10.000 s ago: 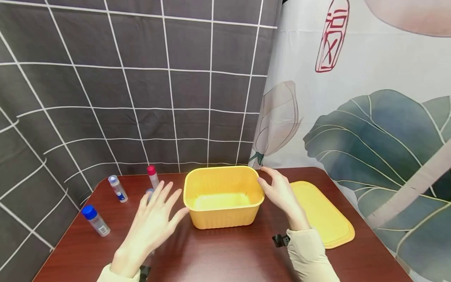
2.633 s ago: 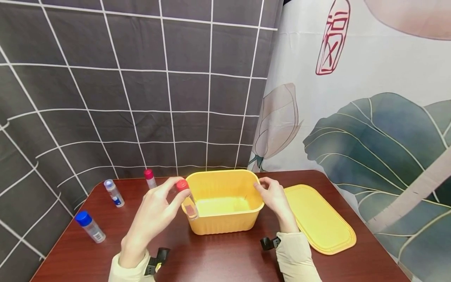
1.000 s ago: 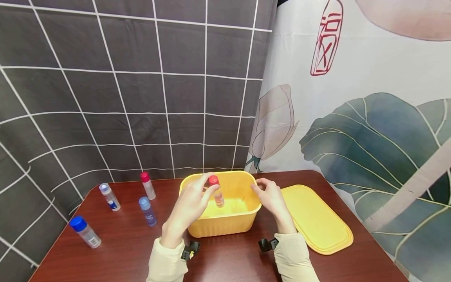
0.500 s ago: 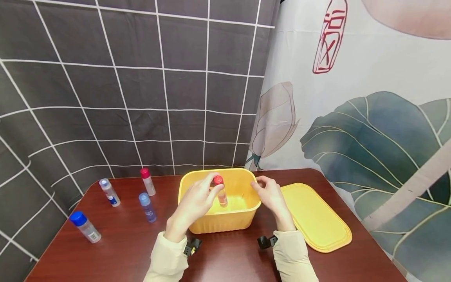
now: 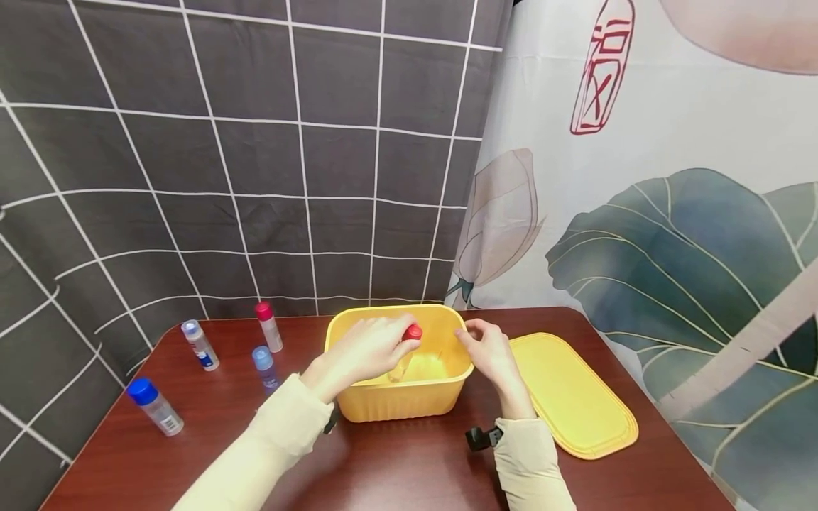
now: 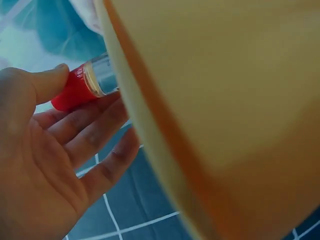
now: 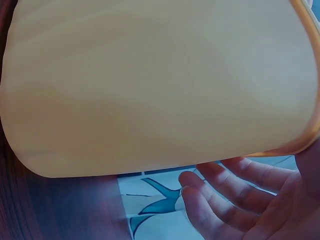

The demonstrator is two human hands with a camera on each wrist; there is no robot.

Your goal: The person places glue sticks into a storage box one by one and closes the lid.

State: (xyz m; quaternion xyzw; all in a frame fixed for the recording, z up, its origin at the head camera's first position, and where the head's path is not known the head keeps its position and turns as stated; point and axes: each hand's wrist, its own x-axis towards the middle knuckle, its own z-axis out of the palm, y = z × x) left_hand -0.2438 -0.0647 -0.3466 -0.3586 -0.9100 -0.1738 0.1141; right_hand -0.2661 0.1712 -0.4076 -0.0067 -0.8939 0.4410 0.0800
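Head view: what are the two hands holding?

The left hand (image 5: 369, 346) is pinching a clear, cylindrical, red-capped plastic bottle (image 6: 90, 82) by its cap, between thumb and fingers. The right hand (image 5: 491, 355) is gripping the right rim of a yellow, ribbed plastic tub (image 5: 399, 404), its thumb lying over the edge and its fingers resting loosely outside.

Where exactly is the bottle?

It is leaning inside the tub, with the cap showing to the right and the body slanting down toward the near left. Whether its base is touching the floor I cannot tell; the near wall and the hand are hiding it.

What could be going wrong from here?

If the left fingers are loosening too early, the bottle may be dropping and rolling against the wall. If the right hand is slackening, the tub may be sliding on the dark-red wooden table (image 5: 409, 468).

Is anything else standing at risk?

Probably the slim, pale-blue-capped bottle (image 5: 265, 369): it is standing just beyond the cream fabric left sleeve (image 5: 262, 447), so a low sweep of that forearm could be knocking it over.
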